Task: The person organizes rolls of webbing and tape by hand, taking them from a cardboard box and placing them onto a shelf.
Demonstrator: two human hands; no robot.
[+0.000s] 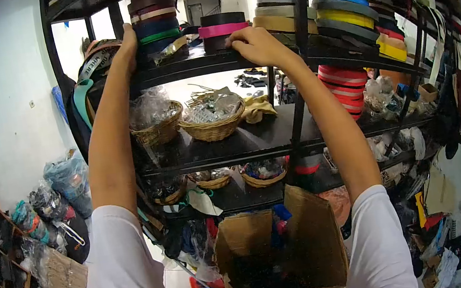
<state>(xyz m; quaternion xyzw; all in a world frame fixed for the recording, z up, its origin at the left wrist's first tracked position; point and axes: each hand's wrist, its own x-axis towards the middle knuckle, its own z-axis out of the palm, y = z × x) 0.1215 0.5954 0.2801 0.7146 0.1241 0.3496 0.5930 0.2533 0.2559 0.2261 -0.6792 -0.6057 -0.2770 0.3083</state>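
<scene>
On the upper shelf, my left hand (129,42) lies along the left side of a tall stack of webbing rolls (154,13) in brown, cream, navy and green. Its fingers reach upward and look extended, partly hidden by the stack. My right hand (257,44) is at the right side of a shorter stack, its bent fingers touching the dark bottom roll (217,43). Above that sit a pink roll (219,29) and a black roll (222,18). Behind my right hand stand beige rolls (278,22) under red and orange ones.
Black shelving (206,64) spans the view. Wicker baskets (213,128) of plastic-wrapped items stand on the shelf below. An open cardboard box (316,238) is on the floor before me. More rolls (345,10) line the right, and a wooden compartment rack (1,267) is at lower left.
</scene>
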